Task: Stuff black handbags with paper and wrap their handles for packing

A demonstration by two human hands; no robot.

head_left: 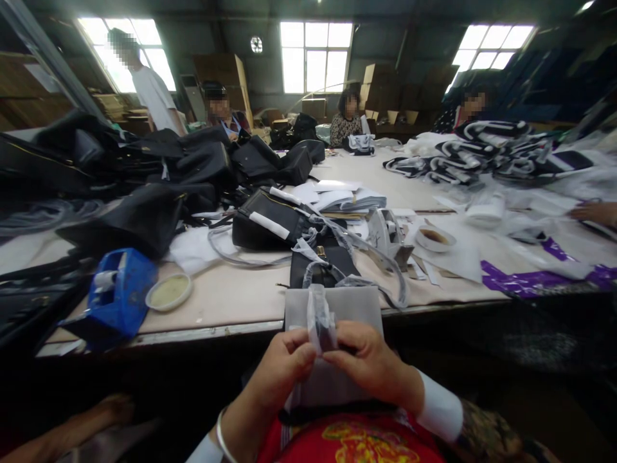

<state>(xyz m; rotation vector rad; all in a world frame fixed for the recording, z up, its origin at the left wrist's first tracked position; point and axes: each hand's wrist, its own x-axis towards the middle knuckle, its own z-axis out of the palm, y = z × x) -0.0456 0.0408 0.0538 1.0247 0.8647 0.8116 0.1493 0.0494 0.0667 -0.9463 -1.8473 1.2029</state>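
Close in front of me, my left hand point(289, 360) and my right hand point(369, 357) meet with thumbs and fingers pinched on a strip wrapped in translucent film point(318, 315); something dark shows through it. Under the strip lies a pale grey sheet point(369, 305), which covers a dark piece resting against the table edge. Just beyond is a black bag point(322, 260) with a gold-coloured clasp and film-wrapped straps point(398, 283). Another black bag point(263, 222) behind it carries white wrapping on its handles. The fingertips partly hide what they grip.
On the left stand a blue tape dispenser point(118, 289), a round shallow dish point(168, 292) and piled black bags point(139, 215). A grey tape dispenser point(385, 231), a tape roll point(435, 238) and purple plastic point(544, 276) lie right. Several people are around the table point(231, 315).
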